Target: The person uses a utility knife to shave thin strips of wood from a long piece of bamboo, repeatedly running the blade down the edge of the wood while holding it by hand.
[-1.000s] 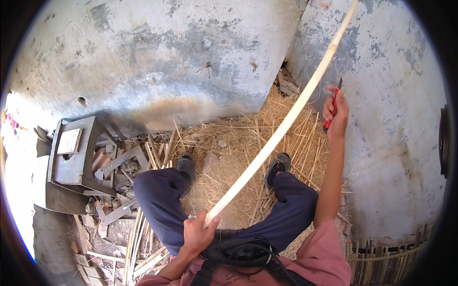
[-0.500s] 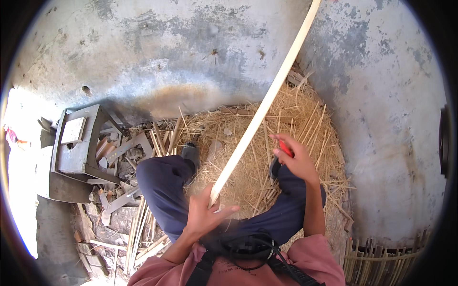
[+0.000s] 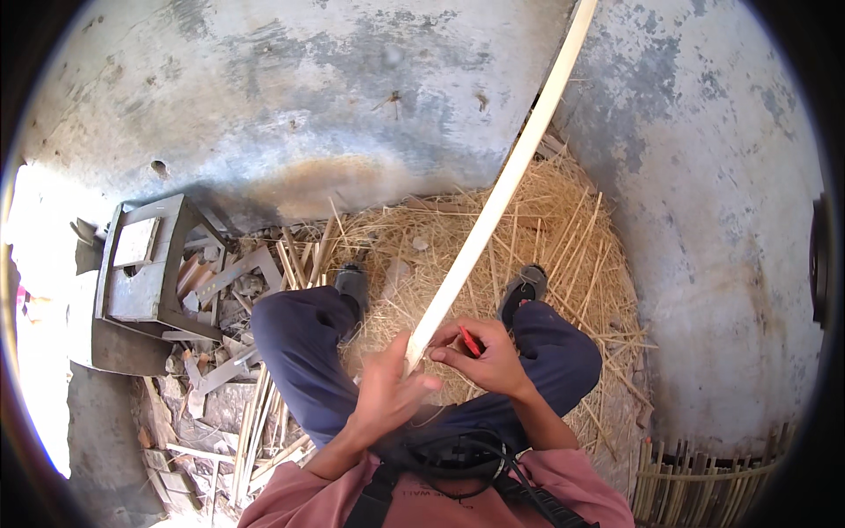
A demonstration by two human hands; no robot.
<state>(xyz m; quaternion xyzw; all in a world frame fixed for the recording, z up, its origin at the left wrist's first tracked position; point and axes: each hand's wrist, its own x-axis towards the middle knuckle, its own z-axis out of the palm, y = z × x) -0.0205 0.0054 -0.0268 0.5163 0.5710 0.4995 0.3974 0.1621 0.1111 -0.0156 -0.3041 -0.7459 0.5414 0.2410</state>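
A long pale bamboo strip (image 3: pixel 495 208) slants from my lap up past the top edge of the view. My left hand (image 3: pixel 385 390) is closed around its lower end, with the thumb pointing right. Close beside that end, my right hand (image 3: pixel 487 359) is closed on a small red-handled tool (image 3: pixel 471 341). Only the red part shows between the fingers; its working end is hidden. The right fingertips are at the strip's edge, but I cannot tell whether they touch it.
Straw-like shavings (image 3: pixel 563 220) and thin sticks cover the floor around my feet. On the left stands a worn wooden stool (image 3: pixel 145 255) amid scrap pieces and a bundle of sticks (image 3: pixel 257 431). A slatted basket (image 3: pixel 704 484) sits at lower right, by the peeling wall (image 3: pixel 704 220).
My right hand has come down and left from above my right knee to the strip's lower end, with the red-handled tool. The strip's lower end has shifted slightly right.
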